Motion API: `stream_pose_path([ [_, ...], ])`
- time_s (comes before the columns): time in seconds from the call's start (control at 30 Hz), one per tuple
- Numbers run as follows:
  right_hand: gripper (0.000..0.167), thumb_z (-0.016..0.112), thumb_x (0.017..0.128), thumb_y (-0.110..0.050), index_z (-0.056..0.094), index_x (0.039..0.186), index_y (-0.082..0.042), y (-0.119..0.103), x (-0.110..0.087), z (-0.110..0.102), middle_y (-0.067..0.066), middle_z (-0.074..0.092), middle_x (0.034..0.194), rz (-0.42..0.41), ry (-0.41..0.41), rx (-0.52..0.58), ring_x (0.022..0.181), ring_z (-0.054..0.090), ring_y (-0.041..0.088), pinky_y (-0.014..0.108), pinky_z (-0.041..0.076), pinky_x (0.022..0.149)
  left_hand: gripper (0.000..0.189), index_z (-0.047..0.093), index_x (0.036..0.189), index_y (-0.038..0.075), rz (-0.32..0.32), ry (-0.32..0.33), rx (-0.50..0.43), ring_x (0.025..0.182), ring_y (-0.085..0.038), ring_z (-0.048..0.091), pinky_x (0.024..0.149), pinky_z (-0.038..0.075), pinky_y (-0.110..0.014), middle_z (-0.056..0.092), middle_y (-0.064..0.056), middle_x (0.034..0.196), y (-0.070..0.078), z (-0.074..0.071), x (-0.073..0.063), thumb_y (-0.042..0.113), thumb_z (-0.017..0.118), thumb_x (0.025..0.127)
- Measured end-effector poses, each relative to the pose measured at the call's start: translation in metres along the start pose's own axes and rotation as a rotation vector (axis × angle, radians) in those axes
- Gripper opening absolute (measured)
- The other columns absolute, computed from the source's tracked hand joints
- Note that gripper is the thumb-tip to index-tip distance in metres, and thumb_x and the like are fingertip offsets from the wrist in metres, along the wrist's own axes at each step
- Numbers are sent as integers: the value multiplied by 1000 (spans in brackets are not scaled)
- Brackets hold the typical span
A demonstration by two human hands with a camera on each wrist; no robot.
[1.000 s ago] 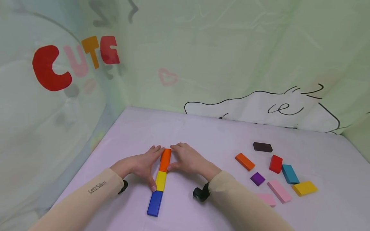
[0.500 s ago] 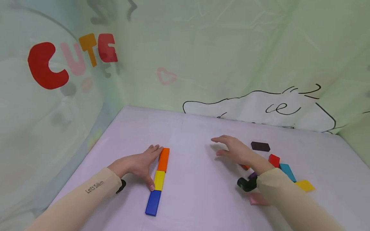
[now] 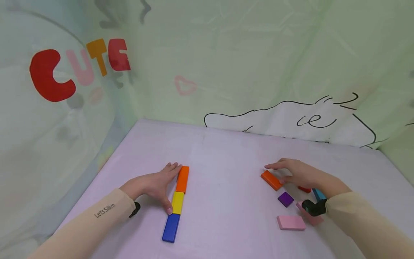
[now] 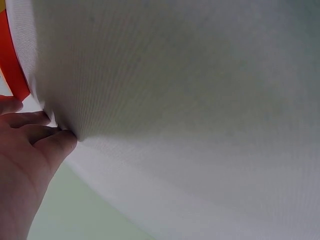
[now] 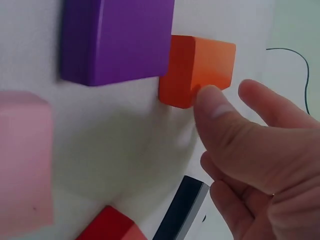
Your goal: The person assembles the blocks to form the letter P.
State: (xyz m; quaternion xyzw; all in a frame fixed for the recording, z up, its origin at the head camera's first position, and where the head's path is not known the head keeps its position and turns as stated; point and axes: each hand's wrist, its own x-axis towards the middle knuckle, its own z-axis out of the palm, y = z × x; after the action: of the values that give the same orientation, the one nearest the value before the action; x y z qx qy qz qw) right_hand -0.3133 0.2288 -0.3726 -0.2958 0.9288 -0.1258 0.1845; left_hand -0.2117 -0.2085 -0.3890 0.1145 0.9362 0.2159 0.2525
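An orange block (image 3: 183,178), a yellow block (image 3: 178,202) and a blue block (image 3: 171,228) form an end-to-end row on the table. My left hand (image 3: 155,185) rests along the row's left side, fingertips by the orange block's far end and thumb at the yellow block's lower left edge. To the right lies a second orange block (image 3: 271,180). Over it reaches my right hand (image 3: 300,174), thumb at the block's near end and index finger extended past its far side. The right wrist view shows the thumb tip overlapping this orange block (image 5: 214,60), with space between thumb and index finger.
Near the right hand lie a purple block (image 3: 286,199), two pink blocks (image 3: 291,223), a red block (image 3: 304,189) and a teal block (image 3: 319,194), partly covered by hand and sleeve. A dark block (image 5: 180,210) shows in the right wrist view. Fabric walls (image 3: 252,64) bound the table.
My right hand has left the orange block in the row and travelled right to the loose orange block. The left hand and the row have stayed in place.
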Motion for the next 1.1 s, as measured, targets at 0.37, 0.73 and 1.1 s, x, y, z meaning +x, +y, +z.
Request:
stream_pose_path([
  [0.37, 59, 83, 84, -19, 64, 140, -16, 5, 1, -2, 14, 65, 124, -7, -34, -29, 119, 59, 42, 61, 56, 94, 131, 12, 165, 8, 0, 0, 6, 161, -38, 4, 124, 22, -64, 7, -16, 173, 0, 1, 1, 33, 96, 66],
  [0.73, 53, 81, 86, -16, 66, 136, -8, -9, 9, 2, 14, 65, 124, -13, 14, 4, 117, 61, 39, 60, 55, 96, 132, 13, 165, 8, -11, 1, 11, 161, -37, 4, 125, 21, -64, 7, -16, 173, 1, 1, -1, 33, 96, 66],
  [1.1, 51, 82, 87, -19, 67, 131, 2, -41, 45, 12, 19, 66, 123, -43, 74, -13, 118, 61, 39, 58, 51, 104, 132, 13, 165, 7, 1, -3, 13, 161, -38, 4, 124, 22, -64, 7, -16, 173, 0, 0, 0, 34, 96, 66],
])
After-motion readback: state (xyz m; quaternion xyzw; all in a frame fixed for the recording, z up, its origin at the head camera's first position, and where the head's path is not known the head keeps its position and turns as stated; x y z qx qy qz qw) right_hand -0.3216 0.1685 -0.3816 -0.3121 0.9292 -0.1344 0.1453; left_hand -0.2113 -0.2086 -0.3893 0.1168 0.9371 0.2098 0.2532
